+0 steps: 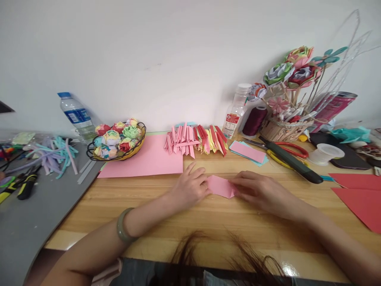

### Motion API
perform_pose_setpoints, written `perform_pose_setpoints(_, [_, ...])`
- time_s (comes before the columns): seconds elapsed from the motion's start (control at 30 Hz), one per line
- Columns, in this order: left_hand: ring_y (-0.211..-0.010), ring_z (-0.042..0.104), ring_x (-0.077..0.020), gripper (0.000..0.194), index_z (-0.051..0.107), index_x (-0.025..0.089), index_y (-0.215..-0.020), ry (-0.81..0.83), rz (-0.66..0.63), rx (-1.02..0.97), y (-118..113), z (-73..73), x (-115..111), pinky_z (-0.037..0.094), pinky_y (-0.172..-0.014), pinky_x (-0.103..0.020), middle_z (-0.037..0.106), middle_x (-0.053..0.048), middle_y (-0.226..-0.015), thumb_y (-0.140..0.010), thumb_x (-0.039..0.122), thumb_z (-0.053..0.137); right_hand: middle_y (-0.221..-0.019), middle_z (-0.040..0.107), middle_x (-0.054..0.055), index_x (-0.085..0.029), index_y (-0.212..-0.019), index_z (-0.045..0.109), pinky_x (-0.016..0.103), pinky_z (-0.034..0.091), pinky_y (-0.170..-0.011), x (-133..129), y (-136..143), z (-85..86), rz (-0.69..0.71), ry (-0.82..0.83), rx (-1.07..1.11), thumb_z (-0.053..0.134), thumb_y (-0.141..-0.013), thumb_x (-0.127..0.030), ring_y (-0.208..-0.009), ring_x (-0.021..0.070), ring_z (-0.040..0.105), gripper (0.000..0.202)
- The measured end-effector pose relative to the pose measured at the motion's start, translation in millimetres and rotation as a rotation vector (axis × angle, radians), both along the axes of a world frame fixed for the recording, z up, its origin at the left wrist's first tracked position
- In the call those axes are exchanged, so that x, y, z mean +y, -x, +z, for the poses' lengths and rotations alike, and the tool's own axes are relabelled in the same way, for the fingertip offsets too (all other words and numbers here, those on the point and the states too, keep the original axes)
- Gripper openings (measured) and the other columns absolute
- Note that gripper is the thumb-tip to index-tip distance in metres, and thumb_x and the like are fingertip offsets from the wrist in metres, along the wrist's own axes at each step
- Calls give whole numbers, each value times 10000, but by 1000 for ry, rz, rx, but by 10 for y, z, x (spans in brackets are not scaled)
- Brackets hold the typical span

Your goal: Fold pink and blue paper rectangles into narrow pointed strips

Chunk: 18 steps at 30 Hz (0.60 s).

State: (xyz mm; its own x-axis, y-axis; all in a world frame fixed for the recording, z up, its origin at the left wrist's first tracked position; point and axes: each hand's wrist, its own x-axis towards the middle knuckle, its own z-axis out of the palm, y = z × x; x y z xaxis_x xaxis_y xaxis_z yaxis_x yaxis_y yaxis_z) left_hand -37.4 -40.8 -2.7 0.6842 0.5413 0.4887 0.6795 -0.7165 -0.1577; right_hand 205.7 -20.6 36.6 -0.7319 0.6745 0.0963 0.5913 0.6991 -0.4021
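Note:
A small pink piece of paper [220,186] with folded corners lies low over the wooden table, between my two hands. At its left end my left hand [192,184] pinches the edge with thumb and index finger, the other fingers raised. My right hand [257,190] has its fingers closed on the right end, where a folded corner shows; the fingertips partly cover it. Behind my hands stands a row of folded pink, red and yellow paper pieces [195,139]. A stack of pink and blue paper strips [248,151] lies beyond my right hand.
On large pink sheets [143,167] sits a basket [143,145] of paper flowers. A water bottle [76,115] stands at the back left. Toward the right are a glass bottle [235,115], a purple thread spool [255,121], a dark-handled cutter [291,161], scissors [297,149] and red paper [357,202].

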Motion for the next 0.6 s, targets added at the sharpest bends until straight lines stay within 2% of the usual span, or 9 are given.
perform_pose_setpoints(0.13, [-908,517,-209,259,602,124,-731,17,-10,39,-5,16,13,393,-912,-396,600,-52,-793,-856,338,525,-918,596,77,-215,-1090,587,309,478,-692,12,14,-92,-19,-110,-9,448,-871,-223,-797,180,583,260])
perform_pose_setpoints(0.3, [-780,524,-174,236,592,122,-776,156,-41,26,8,28,22,452,-697,-290,585,-55,-785,-881,303,483,-862,617,79,-190,-945,633,287,485,-656,5,44,-169,53,-181,32,419,-882,-191,-758,170,588,223])
perform_pose_setpoints(0.47, [-764,541,-149,252,592,126,-780,216,-141,-34,70,55,43,454,-707,-262,614,-50,-800,-900,300,454,-947,613,92,-195,-984,640,296,493,-705,23,26,-197,92,-156,22,463,-872,-216,-814,173,593,210])
perform_pose_setpoints(0.6, [-790,563,-143,256,591,132,-794,141,-188,11,102,50,60,464,-719,-256,619,-51,-770,-920,245,400,-942,615,93,-184,-966,638,311,490,-715,52,12,-198,135,-182,14,445,-885,-230,-831,179,585,214])
